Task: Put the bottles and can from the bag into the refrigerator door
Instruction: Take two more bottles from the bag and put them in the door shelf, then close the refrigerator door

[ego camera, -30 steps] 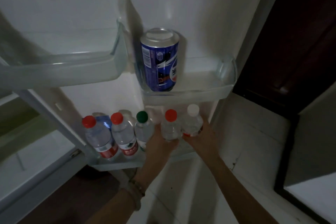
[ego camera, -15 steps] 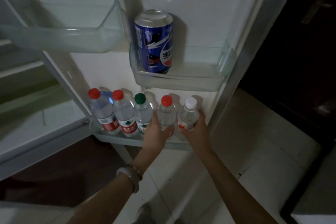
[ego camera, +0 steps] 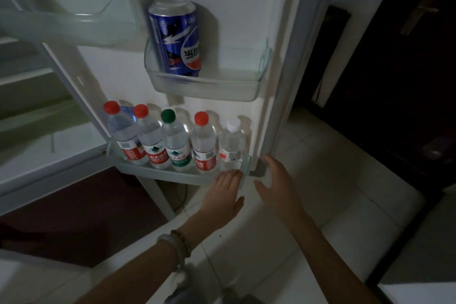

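Note:
Several clear water bottles stand in a row on the bottom door shelf (ego camera: 172,175) of the open refrigerator door. From the left their caps are red, red, green (ego camera: 168,116), red (ego camera: 201,118) and white (ego camera: 233,124). A blue can (ego camera: 175,37) stands upright at the left end of the middle door shelf (ego camera: 209,87). My left hand (ego camera: 225,192) is open just below the bottom shelf's right end, fingertips near its rim. My right hand (ego camera: 276,185) is open beside the door's lower right corner. Neither hand holds anything.
An upper door bin (ego camera: 71,24) juts out at the top left. The refrigerator's inner shelves (ego camera: 29,76) lie to the left. Pale floor tiles (ego camera: 333,192) spread to the right, with a dark wooden door (ego camera: 394,57) beyond.
Both hands let go of the red-capped and white-capped bottles and drew back down and right. The two bottles now stand on the bottom shelf. The camera view has shifted lower.

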A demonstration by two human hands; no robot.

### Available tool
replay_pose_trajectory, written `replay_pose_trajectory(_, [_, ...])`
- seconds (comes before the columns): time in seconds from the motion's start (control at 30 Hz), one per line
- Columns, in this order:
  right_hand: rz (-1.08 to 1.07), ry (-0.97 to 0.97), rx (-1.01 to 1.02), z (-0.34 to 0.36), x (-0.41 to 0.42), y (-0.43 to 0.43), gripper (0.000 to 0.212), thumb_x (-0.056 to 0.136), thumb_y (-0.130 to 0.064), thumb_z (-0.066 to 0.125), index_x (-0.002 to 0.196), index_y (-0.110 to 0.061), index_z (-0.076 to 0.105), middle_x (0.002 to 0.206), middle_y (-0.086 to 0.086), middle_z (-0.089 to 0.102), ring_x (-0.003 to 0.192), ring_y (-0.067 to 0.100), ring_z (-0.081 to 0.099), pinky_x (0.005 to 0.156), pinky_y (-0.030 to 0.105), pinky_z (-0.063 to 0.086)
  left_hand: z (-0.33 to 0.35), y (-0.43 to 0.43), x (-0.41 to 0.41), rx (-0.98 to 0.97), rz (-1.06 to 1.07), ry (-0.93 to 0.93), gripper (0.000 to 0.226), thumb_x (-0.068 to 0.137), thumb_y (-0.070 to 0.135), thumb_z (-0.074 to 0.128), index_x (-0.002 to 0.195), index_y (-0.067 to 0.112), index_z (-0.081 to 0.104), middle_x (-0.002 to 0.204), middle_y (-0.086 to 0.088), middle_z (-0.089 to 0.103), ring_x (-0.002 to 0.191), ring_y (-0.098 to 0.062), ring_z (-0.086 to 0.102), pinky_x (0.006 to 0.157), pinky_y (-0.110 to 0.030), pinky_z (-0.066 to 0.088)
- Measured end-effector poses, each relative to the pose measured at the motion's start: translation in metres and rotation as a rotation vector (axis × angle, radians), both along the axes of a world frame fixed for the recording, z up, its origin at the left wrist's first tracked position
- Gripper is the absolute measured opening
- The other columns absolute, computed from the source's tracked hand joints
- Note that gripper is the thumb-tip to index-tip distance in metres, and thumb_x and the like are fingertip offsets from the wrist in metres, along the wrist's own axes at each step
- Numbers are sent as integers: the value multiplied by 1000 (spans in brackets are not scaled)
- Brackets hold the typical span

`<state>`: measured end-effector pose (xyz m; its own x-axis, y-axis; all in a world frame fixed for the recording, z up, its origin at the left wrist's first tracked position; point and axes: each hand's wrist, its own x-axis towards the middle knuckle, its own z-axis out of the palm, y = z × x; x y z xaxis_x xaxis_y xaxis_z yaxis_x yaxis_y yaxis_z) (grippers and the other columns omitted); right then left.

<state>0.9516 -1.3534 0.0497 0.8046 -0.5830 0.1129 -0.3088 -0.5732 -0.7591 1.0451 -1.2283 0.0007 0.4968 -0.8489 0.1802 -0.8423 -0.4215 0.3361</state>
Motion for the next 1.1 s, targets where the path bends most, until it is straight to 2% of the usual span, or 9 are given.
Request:
replay_pose_trajectory(0.1, [38,-5,-8,0,-9,-1,60,81,-7,68,134,-10,41,132,5,50,107,-1,40,81,-8,23,-8,-12,-6,96,0,-33,64,97,36,42,148,7,16,154,-9,23,142,-22,17,112,-29,-9])
replay_pose_trajectory(0.2, [41,-11,-29,2,-18,-1,60,82,-11,67,136,-11,39,135,4,49,116,6,43,92,11,30,-15,-16,-12,110,39,-42,66,96,37,42,148,4,16,154,-13,23,142,-25,17,112,-30,-7])
replay_pose_trajectory(0.27, [42,-31,-51,3,-23,1,60,81,-10,68,135,-11,40,134,4,49,118,7,43,93,16,31,-16,-16,-13,112,54,-32,67,96,37,44,147,4,18,153,-14,25,142,-26,20,115,-32,-2])
replay_pose_trajectory(0.47, [9,-111,-138,13,-36,15,59,77,-5,69,131,-7,45,128,11,54,115,16,49,85,-1,25,-12,1,-17,124,14,-89,68,93,37,48,146,4,21,150,-13,31,140,-25,23,118,-37,0])
replay_pose_trajectory(0.57, [-3,-151,-163,18,-46,27,58,78,-5,69,131,-5,45,129,12,53,117,13,46,87,-3,23,-14,17,-28,109,35,-86,69,91,37,50,145,5,22,149,-12,32,140,-24,24,119,-39,1])
replay_pose_trajectory(0.7, [-19,-206,-198,24,-59,52,61,76,-3,71,130,0,45,130,18,51,122,28,47,98,28,35,-13,51,-44,111,46,-93,68,92,34,49,147,7,19,151,-10,28,142,-22,19,118,-36,-5])
replay_pose_trajectory(0.73, [-27,-216,-198,25,-63,59,62,75,-3,72,131,1,44,131,19,50,123,29,46,100,32,36,-12,63,-48,115,44,-91,68,92,33,49,147,7,18,152,-9,27,142,-21,17,117,-36,-7])
replay_pose_trajectory(0.9, [-72,-204,-159,25,-85,102,71,79,-1,66,140,-3,31,144,18,35,133,29,34,104,25,24,-17,127,-65,96,82,-58,66,91,28,51,147,12,20,152,-4,28,143,-18,16,119,-38,-3])
replay_pose_trajectory(1.1, [-36,-268,-82,25,-112,158,87,75,1,69,145,-7,18,149,17,24,136,26,24,107,25,20,-28,210,-95,40,260,-1,66,86,24,57,144,9,28,150,-8,32,142,-22,22,119,-39,5])
